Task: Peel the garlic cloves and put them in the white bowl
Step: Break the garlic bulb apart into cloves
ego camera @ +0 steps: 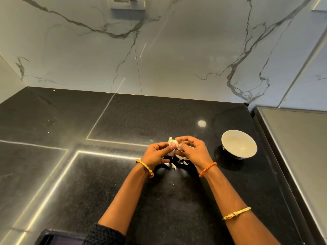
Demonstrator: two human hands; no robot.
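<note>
One black speckled stone worktop [123, 174] runs under a grey-veined marble wall [159, 50]. One round white bowl [238, 145], smooth inside, stands on it just right of the hands. Two hands meet above the worktop: the left hand [155, 152] and right hand [192, 149] both pinch one papery white garlic [172, 142] between curled fingers. Beneath them lie perhaps four thin peel scraps [178, 160], hard to count.
</note>
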